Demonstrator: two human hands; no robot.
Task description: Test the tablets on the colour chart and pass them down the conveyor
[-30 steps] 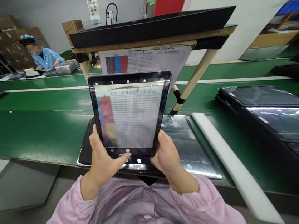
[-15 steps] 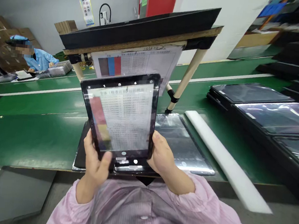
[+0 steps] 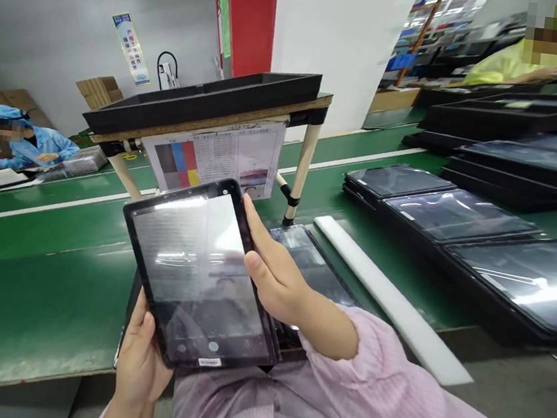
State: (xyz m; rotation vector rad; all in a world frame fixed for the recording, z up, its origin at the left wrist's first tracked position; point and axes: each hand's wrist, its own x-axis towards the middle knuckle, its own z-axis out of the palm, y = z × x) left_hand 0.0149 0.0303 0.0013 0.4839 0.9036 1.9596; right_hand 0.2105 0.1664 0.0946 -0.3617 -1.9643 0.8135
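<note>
A black-framed tablet (image 3: 200,280) is held up in front of me, tilted to the left, its lit screen showing a camera picture with glare across it. My left hand (image 3: 141,354) grips its lower left edge, the fingers partly hidden behind it. Along the right edge lies my right hand (image 3: 281,273), thumb at the front rim and fingers stretched up the side. Behind the tablet, a printed sheet with colour blocks (image 3: 221,159) hangs under a small stand (image 3: 310,152). Dark glossy panels (image 3: 320,261) lie on the table, partly covered by the tablet and my right hand.
A white foam strip (image 3: 389,295) lies right of the panels, its near end past the table edge. Black trays with glossy panels (image 3: 459,213) stand at the right. A black tray (image 3: 211,91) tops the stand. Co-workers sit at far left, in a blue sleeve (image 3: 54,143), and far right.
The tablet has come lower and tilted further left. My right hand has moved up its right edge, and my left hand has gone down with it. The view has swung right.
</note>
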